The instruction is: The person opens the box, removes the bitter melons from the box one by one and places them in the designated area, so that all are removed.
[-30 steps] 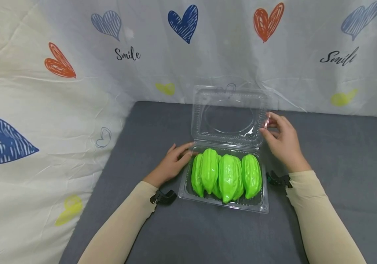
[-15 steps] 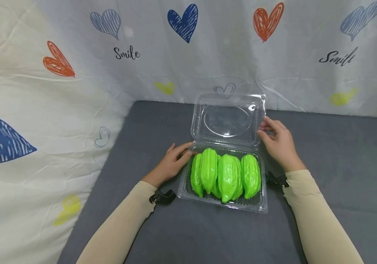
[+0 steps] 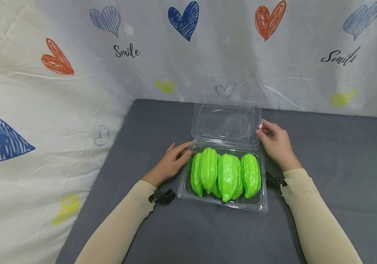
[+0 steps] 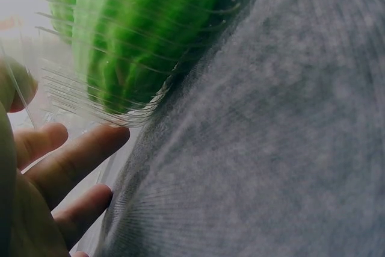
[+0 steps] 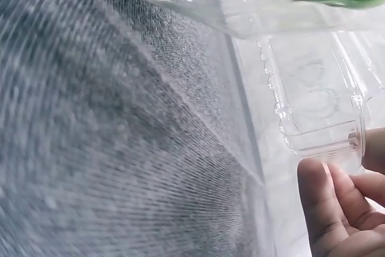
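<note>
A clear plastic clamshell box (image 3: 221,207) holds several glossy green, ridged, pod-shaped fruits (image 3: 228,176). Its lid (image 3: 224,124) is raised behind the base, joined along the back edge. My right hand (image 3: 277,143) pinches the lid's right edge; in the right wrist view, the thumb and fingers (image 5: 317,179) meet at that edge. On the other side, my left hand (image 3: 172,164) rests at the box's back left corner. The left wrist view has its fingers (image 4: 84,154) extended beside the box's wall, with green fruit (image 4: 138,40) behind the clear plastic.
A dark grey cloth covers the table (image 3: 208,238). A pale curtain (image 3: 215,55) printed with hearts and "Smile" hangs behind it and along the left. Black wrist straps (image 3: 162,197) sit on both sleeves.
The lid has tilted, its top edge dropping lower in the head view. My right hand has moved slightly left and nearer with it. The left hand and the fruits stay put.
</note>
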### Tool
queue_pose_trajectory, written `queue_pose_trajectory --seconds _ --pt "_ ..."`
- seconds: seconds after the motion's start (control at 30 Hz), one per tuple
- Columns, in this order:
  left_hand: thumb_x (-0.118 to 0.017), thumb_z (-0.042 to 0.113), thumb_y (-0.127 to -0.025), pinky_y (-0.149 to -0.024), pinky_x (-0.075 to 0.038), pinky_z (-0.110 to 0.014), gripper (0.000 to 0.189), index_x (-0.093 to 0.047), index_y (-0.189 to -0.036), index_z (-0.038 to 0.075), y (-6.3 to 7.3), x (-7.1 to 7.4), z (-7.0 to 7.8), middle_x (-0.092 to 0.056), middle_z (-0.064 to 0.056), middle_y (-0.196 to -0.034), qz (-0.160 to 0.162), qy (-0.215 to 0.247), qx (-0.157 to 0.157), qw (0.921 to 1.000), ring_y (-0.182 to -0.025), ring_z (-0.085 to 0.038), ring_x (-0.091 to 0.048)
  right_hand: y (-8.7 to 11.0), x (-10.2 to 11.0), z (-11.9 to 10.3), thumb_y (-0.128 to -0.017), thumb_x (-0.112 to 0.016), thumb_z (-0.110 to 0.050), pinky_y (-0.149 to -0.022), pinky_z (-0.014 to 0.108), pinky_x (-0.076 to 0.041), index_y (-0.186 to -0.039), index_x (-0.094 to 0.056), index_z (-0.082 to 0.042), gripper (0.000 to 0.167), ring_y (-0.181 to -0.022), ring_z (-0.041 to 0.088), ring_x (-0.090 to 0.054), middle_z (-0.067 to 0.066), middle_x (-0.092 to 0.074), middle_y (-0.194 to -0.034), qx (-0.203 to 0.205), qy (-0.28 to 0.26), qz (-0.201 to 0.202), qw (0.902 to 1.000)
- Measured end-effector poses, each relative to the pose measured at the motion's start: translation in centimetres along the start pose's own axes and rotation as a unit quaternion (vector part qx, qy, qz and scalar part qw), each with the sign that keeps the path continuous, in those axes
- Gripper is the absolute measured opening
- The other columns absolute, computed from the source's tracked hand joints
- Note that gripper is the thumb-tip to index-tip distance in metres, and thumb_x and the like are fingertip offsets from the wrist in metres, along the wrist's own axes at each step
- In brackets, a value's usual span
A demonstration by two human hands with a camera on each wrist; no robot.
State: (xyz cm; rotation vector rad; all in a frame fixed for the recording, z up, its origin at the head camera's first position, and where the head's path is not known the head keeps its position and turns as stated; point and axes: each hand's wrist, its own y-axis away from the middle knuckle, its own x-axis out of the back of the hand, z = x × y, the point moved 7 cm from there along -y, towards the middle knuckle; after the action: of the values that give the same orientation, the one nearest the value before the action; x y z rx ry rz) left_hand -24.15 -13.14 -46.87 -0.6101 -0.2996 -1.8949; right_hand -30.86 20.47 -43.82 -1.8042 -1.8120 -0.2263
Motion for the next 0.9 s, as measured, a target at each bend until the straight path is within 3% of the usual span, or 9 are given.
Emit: queue_pose_trajectory --seconds 0.1,0.23,0.33,0.43,0.6,0.67,0.9 --pt "-0.046 0.026 -0.114 -0.131 0.004 -0.054 0.047 -0.047 -0.159 0.009 0.1 0.1 -0.1 -0.072 -0.007 -0.134 0.000 0.001 0.002 1.0000 -0.139 -0.027 -0.058 -0.1 -0.2 0.2 -0.105 -0.065 -0.006 -0.085 -0.001 -0.043 -0.146 -0.053 0.015 0.047 -0.097 -0.013 -0.052 0.032 -0.066 -0.125 -0.009 0.008 -0.008 0.9999" --pt "-0.046 0.026 -0.114 -0.131 0.004 -0.054 0.048 -0.046 -0.159 0.009 0.1 0.0 -0.1 -0.072 -0.007 -0.135 -0.002 -0.002 0.006 1.0000 -0.138 -0.027 -0.058 0.1 -0.5 0.6 -0.107 -0.063 -0.011 -0.085 0.001 -0.040 -0.148 -0.051 0.013 0.049 -0.108 0.016 -0.065 0.032 -0.066 -0.129 -0.024 0.023 -0.026 0.9991" --pt "-0.046 0.026 -0.114 -0.131 0.004 -0.055 0.048 -0.046 -0.159 0.009 0.2 0.0 -0.1 -0.072 -0.007 -0.135 -0.004 -0.003 0.007 1.0000 -0.138 -0.027 -0.058 0.3 -0.7 0.9 -0.108 -0.061 -0.015 -0.085 0.001 -0.040 -0.150 -0.049 0.013 0.051 -0.118 0.039 -0.063 0.032 -0.065 -0.131 -0.036 0.022 -0.038 0.9984" --pt "-0.046 0.027 -0.115 -0.131 0.004 -0.054 0.048 -0.046 -0.159 0.009 0.2 0.0 -0.1 -0.072 -0.007 -0.136 -0.004 -0.003 0.006 1.0000 -0.139 -0.027 -0.058 0.4 -0.8 1.1 -0.109 -0.061 -0.016 -0.083 0.000 -0.042 -0.150 -0.048 0.013 0.052 -0.117 0.033 -0.064 0.032 -0.065 -0.132 -0.043 0.016 -0.043 0.9980" --pt "-0.046 0.026 -0.115 -0.131 0.004 -0.055 0.048 -0.046 -0.159 0.009 0.2 0.0 -0.2 -0.071 -0.007 -0.136 -0.004 -0.003 0.004 1.0000 -0.139 -0.027 -0.058 0.3 -1.1 1.3 -0.109 -0.061 -0.015 -0.081 0.000 -0.046 -0.150 -0.047 0.015 0.053 -0.098 -0.007 -0.060 0.034 -0.065 -0.130 -0.048 -0.005 -0.048 0.9977" --pt "-0.047 0.026 -0.115 -0.131 0.005 -0.056 0.048 -0.046 -0.159 0.010 0.2 0.1 -0.2 -0.071 -0.007 -0.136 -0.004 -0.003 0.003 1.0000 -0.138 -0.027 -0.058 0.3 -1.2 1.4 -0.109 -0.060 -0.015 -0.081 0.000 -0.046 -0.150 -0.046 0.015 0.053 -0.090 -0.017 -0.055 0.035 -0.064 -0.130 -0.052 -0.010 -0.051 0.9973" --pt "-0.046 0.027 -0.115 -0.131 0.005 -0.056 0.048 -0.046 -0.160 0.010 0.0 0.0 -0.3 -0.071 -0.006 -0.137 -0.007 -0.004 -0.002 1.0000 -0.138 -0.027 -0.058 0.5 -1.3 1.8 -0.111 -0.058 -0.019 -0.080 0.001 -0.047 -0.153 -0.044 0.013 0.055 -0.084 -0.019 -0.057 0.035 -0.063 -0.133 -0.071 -0.012 -0.071 0.9949"
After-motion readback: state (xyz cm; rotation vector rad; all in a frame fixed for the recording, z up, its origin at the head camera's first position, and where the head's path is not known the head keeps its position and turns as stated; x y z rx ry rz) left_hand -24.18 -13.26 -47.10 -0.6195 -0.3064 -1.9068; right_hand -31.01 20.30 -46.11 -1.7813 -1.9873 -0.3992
